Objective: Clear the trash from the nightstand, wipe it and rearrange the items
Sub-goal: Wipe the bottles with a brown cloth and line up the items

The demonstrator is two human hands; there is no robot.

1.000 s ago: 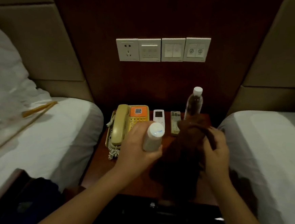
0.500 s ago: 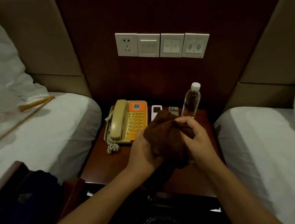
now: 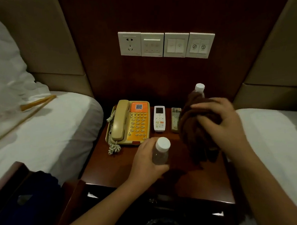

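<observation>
Hands: our left hand (image 3: 144, 158) grips a small bottle (image 3: 160, 152) at centre frame; our right hand (image 3: 221, 122) clutches the brown cloth (image 3: 195, 124) at centre right, above the surface (image 3: 123, 169). Step: wiping, we judge. Next: cloth down flat.

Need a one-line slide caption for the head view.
Left hand grips bottle; right hand holds brown cloth.
</observation>
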